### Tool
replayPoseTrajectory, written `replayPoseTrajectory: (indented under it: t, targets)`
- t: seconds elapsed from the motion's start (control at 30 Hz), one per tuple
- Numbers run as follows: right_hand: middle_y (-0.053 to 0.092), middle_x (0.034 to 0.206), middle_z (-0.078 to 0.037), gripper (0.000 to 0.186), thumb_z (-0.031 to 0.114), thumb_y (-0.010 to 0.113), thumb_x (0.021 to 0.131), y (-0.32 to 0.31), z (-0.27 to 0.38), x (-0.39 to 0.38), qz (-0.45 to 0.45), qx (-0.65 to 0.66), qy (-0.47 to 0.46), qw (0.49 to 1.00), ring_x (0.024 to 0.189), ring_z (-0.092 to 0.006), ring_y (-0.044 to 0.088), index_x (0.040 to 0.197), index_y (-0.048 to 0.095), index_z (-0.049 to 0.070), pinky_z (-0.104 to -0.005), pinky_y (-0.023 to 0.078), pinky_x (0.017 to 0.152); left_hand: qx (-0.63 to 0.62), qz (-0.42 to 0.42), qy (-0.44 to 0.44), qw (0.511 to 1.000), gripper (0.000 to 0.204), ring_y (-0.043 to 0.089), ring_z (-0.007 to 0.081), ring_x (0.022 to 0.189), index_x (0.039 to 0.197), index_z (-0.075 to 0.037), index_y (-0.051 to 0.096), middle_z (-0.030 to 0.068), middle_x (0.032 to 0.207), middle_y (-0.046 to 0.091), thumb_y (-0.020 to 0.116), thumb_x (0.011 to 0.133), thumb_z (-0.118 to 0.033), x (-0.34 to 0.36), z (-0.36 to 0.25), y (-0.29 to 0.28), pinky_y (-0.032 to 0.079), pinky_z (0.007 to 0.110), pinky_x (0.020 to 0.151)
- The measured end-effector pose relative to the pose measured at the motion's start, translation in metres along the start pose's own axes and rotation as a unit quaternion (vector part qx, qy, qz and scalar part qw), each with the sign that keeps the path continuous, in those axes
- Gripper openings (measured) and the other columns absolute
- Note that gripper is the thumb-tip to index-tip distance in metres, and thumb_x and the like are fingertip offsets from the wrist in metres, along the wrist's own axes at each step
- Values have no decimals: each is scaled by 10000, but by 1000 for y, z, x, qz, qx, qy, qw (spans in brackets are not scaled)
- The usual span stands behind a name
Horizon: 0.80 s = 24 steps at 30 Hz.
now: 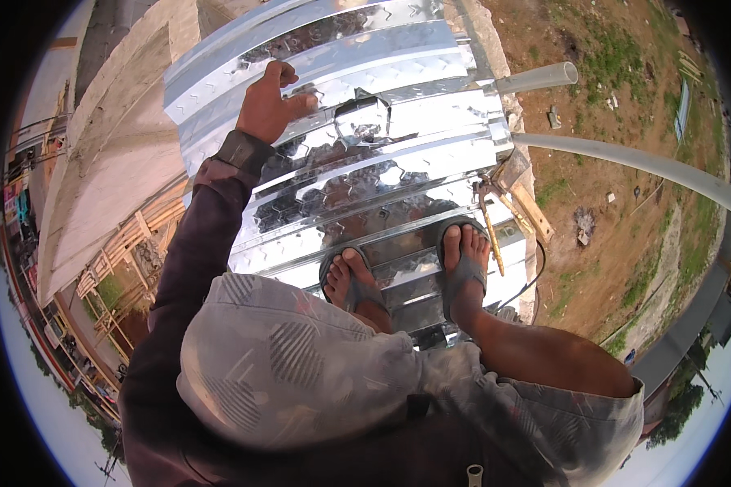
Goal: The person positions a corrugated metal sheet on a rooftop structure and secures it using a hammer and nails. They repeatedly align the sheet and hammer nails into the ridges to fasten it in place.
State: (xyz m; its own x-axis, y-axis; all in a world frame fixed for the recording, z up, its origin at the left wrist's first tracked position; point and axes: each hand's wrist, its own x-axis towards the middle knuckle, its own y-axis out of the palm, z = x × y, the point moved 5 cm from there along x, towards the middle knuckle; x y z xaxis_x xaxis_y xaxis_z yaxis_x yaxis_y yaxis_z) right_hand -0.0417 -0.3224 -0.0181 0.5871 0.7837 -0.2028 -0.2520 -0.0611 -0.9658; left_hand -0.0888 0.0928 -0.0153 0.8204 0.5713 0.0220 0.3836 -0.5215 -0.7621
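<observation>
My left hand [272, 105] reaches over corrugated shiny metal decking [398, 211] in the upper middle, its thumb apart from loosely bent fingers and nothing visible in its grasp. Just right of it, a squarish cut or patch [361, 118] shows in the metal. My right hand is not in view. Both my sandalled feet [463, 264] stand on the decking. Beside my right foot, at the sheet's right edge, lie metal hand tools with yellowish handles [493, 239] and a short wooden piece [532, 213].
Pale pipes [625, 158] jut rightward from the decking's edge, high over dirt ground [601, 243] with grass patches. At left are a concrete ledge [110, 154] and timber framing [130, 252] below. A black cable or hose [534, 280] loops near the right edge.
</observation>
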Motion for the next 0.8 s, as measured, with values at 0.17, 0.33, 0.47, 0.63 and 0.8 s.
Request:
replayPoseTrajectory:
  t: [0.17,0.33,0.47,0.63,0.8]
  targets:
    - [493,1231,-170,307,97,433,917,-4,2,9,46,22,57,997,1174,-355,474,1221,450,55,-514,350,1031,258,-111,-258,924,549,625,411,1040,1098,6,576,231,1132,638,743,817,-436,-47,125,-77,501,476,869]
    - [525,1334,-173,388,294,243,1053,26,-9,26,115,7,55,992,1283,-360,443,1172,515,43,-476,319,1068,148,-19,-456,877,832,657,364,1041,1115,62,643,288,1053,675,568,808,-707,-145,292,-83,482,441,912]
    - [531,1339,-168,361,260,257,1047,17,5,25,80,-13,6,997,1260,-358,473,1199,518,62,-475,344,1067,14,35,-406,913,755,658,362,1012,1047,-37,736,233,1018,703,514,835,-726,-145,300,-52,467,439,895]
    - [500,1320,-201,453,265,657,842,1,-59,41,121,103,121,980,1212,-381,501,1233,538,69,-459,412,1030,116,31,-474,873,820,647,389,1031,1029,-24,736,252,1025,695,474,822,-773,-148,296,-67,464,455,893]
    - [431,1289,-218,578,216,850,636,16,-123,57,46,101,104,988,1231,-426,428,1138,598,76,-490,428,1009,191,12,-497,847,854,650,390,1039,981,-11,736,251,1020,696,336,888,-760,-141,253,-72,467,456,893]
